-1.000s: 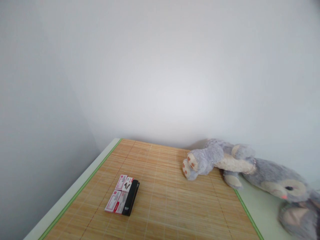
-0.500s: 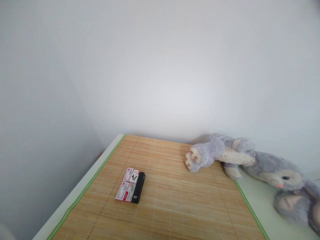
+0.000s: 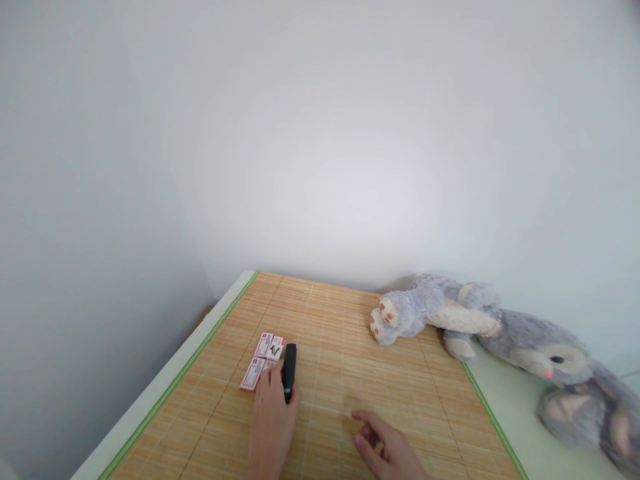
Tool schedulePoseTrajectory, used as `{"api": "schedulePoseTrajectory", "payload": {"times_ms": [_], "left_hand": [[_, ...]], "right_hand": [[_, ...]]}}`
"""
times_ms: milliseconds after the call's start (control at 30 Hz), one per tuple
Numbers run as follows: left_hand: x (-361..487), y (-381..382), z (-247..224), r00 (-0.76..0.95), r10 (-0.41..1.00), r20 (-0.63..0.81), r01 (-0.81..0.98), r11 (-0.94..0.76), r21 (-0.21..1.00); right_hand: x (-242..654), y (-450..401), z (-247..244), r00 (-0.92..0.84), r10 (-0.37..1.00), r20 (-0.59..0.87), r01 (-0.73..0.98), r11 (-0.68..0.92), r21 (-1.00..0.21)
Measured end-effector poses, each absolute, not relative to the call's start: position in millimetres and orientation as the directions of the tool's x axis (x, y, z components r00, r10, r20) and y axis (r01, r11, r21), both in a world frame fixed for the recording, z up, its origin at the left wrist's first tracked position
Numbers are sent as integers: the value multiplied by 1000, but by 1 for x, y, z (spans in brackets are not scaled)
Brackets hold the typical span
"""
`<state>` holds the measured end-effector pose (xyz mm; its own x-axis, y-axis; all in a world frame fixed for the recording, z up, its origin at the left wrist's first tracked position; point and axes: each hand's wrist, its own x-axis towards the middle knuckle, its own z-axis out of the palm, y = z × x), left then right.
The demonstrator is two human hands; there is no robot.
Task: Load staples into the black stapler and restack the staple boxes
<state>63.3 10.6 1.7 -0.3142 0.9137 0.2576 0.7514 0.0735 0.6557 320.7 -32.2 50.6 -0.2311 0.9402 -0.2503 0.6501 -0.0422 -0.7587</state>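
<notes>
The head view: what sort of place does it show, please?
Probably a room in a home, though I cannot be sure: a grey plush toy lies partly on a slatted mat, beside a plain pale wall.

4 lil boxes (image 3: 253, 373) (1 mostly hidden), just 1 stapler (image 3: 289, 369), 2 hands (image 3: 274, 417), 1 plushie (image 3: 460, 315), 1 mat (image 3: 350, 360), 1 table (image 3: 517, 413)

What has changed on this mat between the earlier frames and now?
The left hand has come into view and taken hold of the black stapler, which has turned slightly, its near end swinging right, away from the small boxes. The right hand has also appeared over the mat, apparently holding nothing. The boxes and plush toy stayed put.
</notes>
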Motion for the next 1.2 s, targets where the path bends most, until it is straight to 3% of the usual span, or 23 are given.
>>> {"api": "schedulePoseTrajectory", "payload": {"times_ms": [133,267,367,467,567,667,767,867,967,1067,1200], "left_hand": [[94,-7,-1,-274,953,130,587,58,808],[127,-23,-10,-211,977,24,475,81,876],[156,-34,-25,-130,991,-23,388,72,919],[176,-41,-37,31,1000,2,388,-14,922],[169,-39,-38,146,984,98,600,-167,782],[146,-33,-30,208,953,222,798,-296,525],[133,-28,-23,258,923,284,857,-354,373],[132,-26,-24,253,919,303,884,-347,312],[135,-24,-28,243,924,297,898,-330,291],[135,-21,-28,243,927,284,898,-326,295],[132,-17,-26,233,929,289,898,-319,302]], "right_hand": [[307,-27,13,-157,987,-45,592,58,-804],[302,-35,-15,-157,984,-86,562,17,-827],[301,-23,-8,-85,995,-52,503,-2,-864],[301,6,24,-129,991,34,550,100,-829],[306,36,59,-339,941,11,654,244,-716],[310,55,77,-454,891,-5,632,319,-706],[313,63,82,-505,863,3,592,349,-727],[326,62,85,-508,861,36,526,343,-778],[357,53,84,-375,923,86,399,245,-884],[394,37,72,-227,973,49,215,100,-971],[426,15,41,-67,997,-38,56,-34,-998]]}}
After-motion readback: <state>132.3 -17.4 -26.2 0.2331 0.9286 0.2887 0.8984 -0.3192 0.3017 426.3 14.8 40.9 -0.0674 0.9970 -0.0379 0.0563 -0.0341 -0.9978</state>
